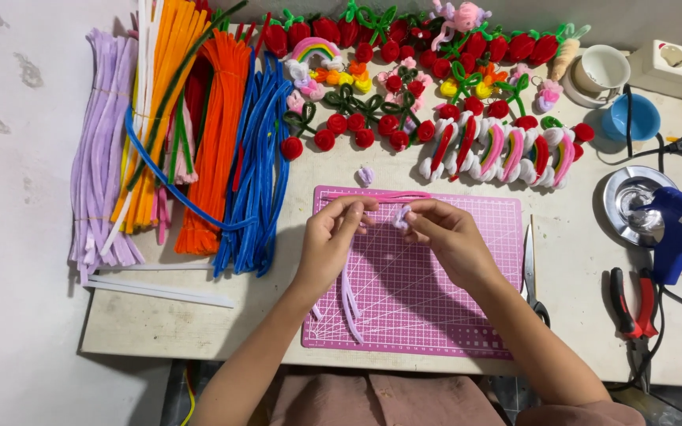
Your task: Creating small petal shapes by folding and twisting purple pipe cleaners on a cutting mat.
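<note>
My left hand [331, 235] and my right hand [446, 233] meet over a pink cutting mat [436, 315]. Both pinch pale lilac pipe cleaner [349, 296]. The left hand holds strands whose ends trail down across the mat. The right hand's fingertips grip a small coiled lilac piece [402, 218]. A pink pipe cleaner [380, 196] lies along the mat's far edge, and a small lilac flower [365, 175] sits just beyond it.
Bundles of lilac, orange and blue pipe cleaners [222, 150] lie at left. Finished red roses and rainbow pieces [507, 150] fill the back. Scissors [530, 272], red pliers [633, 304], a blue glue gun [680, 233], a metal dish, a blue bowl [630, 118] and a cup stand at right.
</note>
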